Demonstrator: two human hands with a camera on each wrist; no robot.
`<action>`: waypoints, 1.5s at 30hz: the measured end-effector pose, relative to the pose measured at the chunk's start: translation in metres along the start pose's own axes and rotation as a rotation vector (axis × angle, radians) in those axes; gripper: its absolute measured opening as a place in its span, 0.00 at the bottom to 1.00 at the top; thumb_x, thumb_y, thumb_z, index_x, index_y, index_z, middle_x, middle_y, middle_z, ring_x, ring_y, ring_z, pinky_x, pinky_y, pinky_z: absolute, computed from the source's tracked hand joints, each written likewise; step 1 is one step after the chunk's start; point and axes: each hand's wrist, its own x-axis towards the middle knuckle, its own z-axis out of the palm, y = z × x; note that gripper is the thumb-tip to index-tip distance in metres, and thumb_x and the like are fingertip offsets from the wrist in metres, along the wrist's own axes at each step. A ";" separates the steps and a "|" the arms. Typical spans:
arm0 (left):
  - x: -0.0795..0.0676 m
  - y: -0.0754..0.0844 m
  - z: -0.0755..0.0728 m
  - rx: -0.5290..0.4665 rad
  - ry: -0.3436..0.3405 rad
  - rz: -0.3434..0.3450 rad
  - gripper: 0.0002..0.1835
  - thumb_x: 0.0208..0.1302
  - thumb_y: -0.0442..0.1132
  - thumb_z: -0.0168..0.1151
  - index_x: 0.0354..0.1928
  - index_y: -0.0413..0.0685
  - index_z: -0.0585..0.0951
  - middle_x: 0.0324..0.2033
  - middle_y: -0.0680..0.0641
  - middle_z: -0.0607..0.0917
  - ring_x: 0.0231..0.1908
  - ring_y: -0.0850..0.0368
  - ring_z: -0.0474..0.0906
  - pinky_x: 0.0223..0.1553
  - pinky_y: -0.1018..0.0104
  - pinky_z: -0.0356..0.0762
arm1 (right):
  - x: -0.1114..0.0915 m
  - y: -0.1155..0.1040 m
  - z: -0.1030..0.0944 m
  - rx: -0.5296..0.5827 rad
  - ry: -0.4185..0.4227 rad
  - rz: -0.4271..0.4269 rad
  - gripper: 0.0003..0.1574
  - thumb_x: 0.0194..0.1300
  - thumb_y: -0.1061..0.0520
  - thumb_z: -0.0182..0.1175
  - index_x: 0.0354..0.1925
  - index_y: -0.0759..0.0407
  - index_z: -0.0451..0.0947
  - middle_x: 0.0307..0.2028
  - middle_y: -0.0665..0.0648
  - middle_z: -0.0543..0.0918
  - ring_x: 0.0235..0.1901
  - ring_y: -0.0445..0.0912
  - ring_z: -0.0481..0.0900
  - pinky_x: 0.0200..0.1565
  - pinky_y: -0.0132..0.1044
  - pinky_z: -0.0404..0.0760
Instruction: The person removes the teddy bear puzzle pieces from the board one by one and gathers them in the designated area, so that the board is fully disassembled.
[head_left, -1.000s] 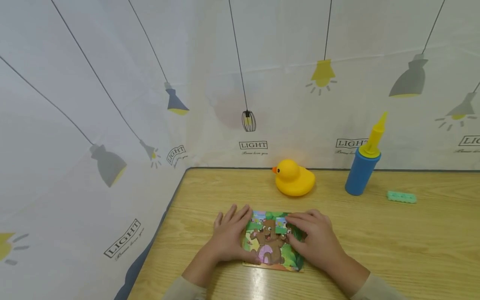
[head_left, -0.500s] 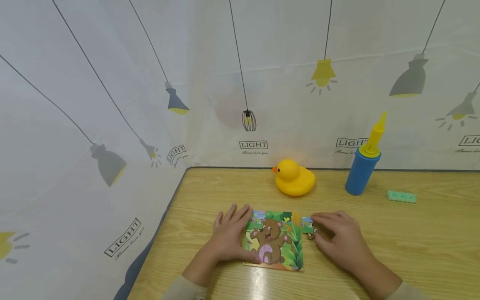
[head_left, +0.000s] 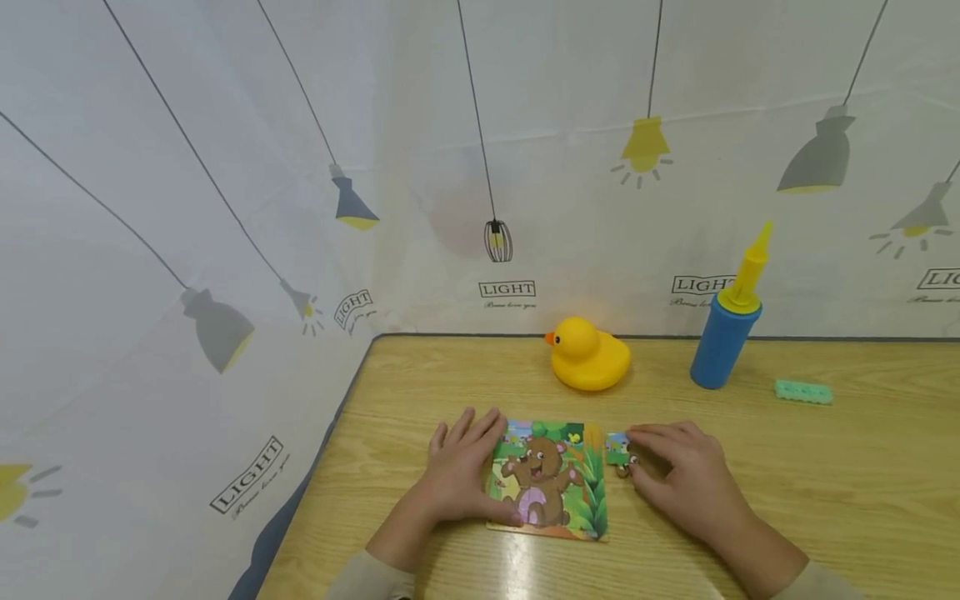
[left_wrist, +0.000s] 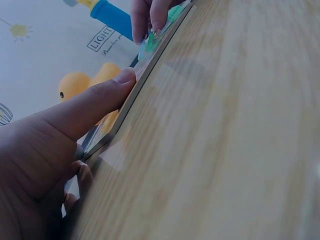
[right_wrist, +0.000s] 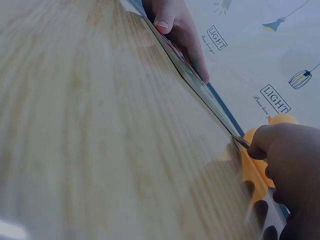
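A square jigsaw puzzle (head_left: 558, 492) with a brown cartoon bear lies flat on the wooden table. My left hand (head_left: 459, 477) rests along its left side, fingers spread toward the back and the thumb pressing on the front left part; the left wrist view shows the thumb (left_wrist: 97, 102) lying on the surface. Just to the right of the board, my right hand (head_left: 693, 479) pinches a small puzzle piece (head_left: 617, 450) between thumb and fingers. That piece appears slightly apart from the board's right edge, and the fingertips cover part of it.
Behind the board sits a yellow rubber duck (head_left: 592, 362). Farther right stands a blue and yellow hand pump (head_left: 722, 342), with a mint green toothed strip (head_left: 804, 392) beside it. A white lamp-print curtain (head_left: 420, 167) borders the table at the back and left.
My right hand has drawn the puzzle piece rightward, from above the bear picture to beside the board, where it has stayed nearly still. The left hand has not moved.
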 end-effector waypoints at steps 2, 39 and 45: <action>0.000 0.001 0.000 -0.002 0.004 0.005 0.76 0.39 0.80 0.78 0.87 0.55 0.55 0.85 0.51 0.52 0.84 0.39 0.38 0.75 0.26 0.31 | -0.001 0.001 -0.001 -0.009 0.000 0.004 0.24 0.52 0.59 0.79 0.50 0.58 0.92 0.49 0.53 0.92 0.46 0.51 0.83 0.46 0.54 0.78; 0.000 -0.003 0.000 -0.038 0.026 0.040 0.75 0.39 0.79 0.79 0.86 0.52 0.57 0.85 0.47 0.54 0.83 0.34 0.41 0.73 0.23 0.32 | 0.001 0.013 -0.014 -0.051 -0.074 0.152 0.22 0.64 0.59 0.75 0.57 0.57 0.89 0.59 0.60 0.88 0.42 0.50 0.77 0.39 0.49 0.80; 0.000 0.000 0.000 -0.032 0.016 0.021 0.75 0.39 0.79 0.79 0.86 0.55 0.56 0.85 0.50 0.52 0.83 0.38 0.39 0.75 0.25 0.31 | 0.001 0.013 -0.015 -0.050 -0.086 0.169 0.22 0.65 0.59 0.74 0.58 0.58 0.89 0.60 0.61 0.87 0.39 0.47 0.74 0.36 0.43 0.76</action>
